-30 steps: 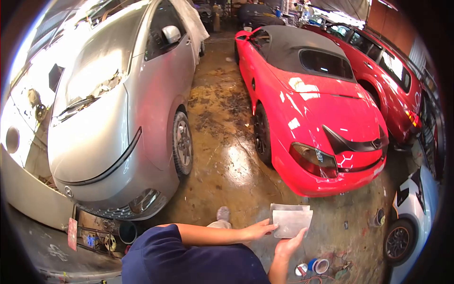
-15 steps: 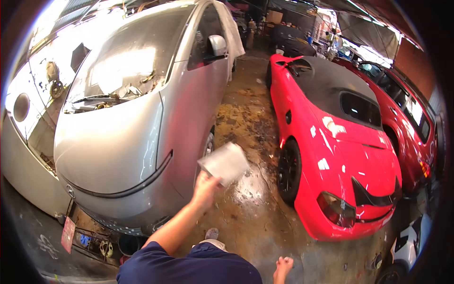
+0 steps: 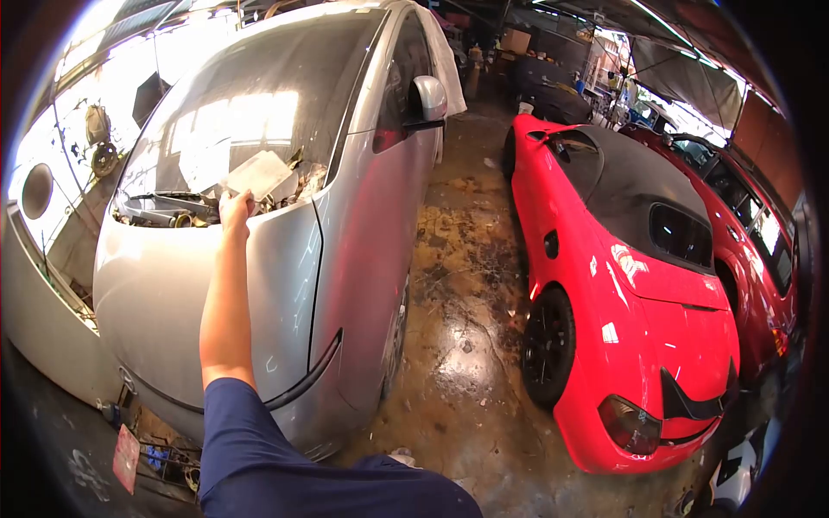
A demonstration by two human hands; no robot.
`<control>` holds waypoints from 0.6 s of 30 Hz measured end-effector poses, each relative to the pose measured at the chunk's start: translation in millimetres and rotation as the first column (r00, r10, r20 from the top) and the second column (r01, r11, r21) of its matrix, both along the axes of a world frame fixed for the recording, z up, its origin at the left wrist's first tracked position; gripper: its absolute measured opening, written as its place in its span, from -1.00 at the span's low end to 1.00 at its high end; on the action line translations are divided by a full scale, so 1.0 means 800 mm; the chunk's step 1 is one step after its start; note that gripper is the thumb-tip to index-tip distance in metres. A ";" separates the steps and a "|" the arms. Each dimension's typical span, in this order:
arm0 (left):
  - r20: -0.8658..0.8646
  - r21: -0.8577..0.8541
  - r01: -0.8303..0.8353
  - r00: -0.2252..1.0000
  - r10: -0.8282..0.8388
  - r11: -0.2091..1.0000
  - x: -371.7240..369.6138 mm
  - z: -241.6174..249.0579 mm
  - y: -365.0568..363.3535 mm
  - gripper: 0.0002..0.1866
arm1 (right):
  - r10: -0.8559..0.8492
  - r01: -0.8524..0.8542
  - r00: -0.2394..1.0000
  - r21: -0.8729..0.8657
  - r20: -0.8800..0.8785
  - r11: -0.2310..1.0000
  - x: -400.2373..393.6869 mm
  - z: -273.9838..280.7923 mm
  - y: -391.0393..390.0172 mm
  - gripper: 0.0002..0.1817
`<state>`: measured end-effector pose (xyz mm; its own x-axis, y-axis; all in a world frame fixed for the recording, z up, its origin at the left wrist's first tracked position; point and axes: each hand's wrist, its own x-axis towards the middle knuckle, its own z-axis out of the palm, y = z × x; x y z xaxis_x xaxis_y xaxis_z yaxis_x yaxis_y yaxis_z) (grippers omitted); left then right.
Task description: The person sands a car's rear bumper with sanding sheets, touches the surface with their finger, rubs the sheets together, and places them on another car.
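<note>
My left hand (image 3: 236, 211) is closed on the near edge of a flat, pale rectangular sheet (image 3: 262, 175). Arm stretched out, I hold it over the base of the windshield (image 3: 250, 95) of a silver car (image 3: 199, 285). Around it, at the cowl, lie crumpled pale scraps (image 3: 309, 181) and a wiper arm with loose dark parts (image 3: 168, 207). Whether the sheet touches the scraps, I cannot tell. My right hand is out of view.
A red car (image 3: 604, 259) with a dark roof stands on the right, a darker red vehicle (image 3: 760, 233) beyond it. Between the silver and red cars runs a stained floor (image 3: 466, 285). A red-and-white board (image 3: 126, 457) leans at the lower left.
My left hand has moved left and up with the sheet, from above the aisle to the silver car's windshield base. My right hand has left the view.
</note>
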<state>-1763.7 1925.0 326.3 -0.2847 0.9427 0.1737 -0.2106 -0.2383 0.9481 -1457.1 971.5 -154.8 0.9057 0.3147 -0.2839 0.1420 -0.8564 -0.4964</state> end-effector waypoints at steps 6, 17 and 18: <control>0.062 0.006 0.017 0.998 -0.018 1.000 0.054 -0.018 0.093 -0.74 | -0.011 0.012 1.000 -0.022 0.014 1.000 -0.003 0.012 0.044 -0.74; -0.340 -0.125 0.000 0.940 -0.043 0.992 0.066 -0.013 0.069 -0.79 | -0.031 0.032 0.999 -0.050 0.021 0.998 -0.018 0.015 0.039 -0.80; -0.362 -0.124 -0.035 0.932 -0.012 0.992 0.065 -0.013 0.066 -0.74 | -0.028 0.029 0.999 -0.051 0.017 0.998 -0.020 0.014 0.038 -0.81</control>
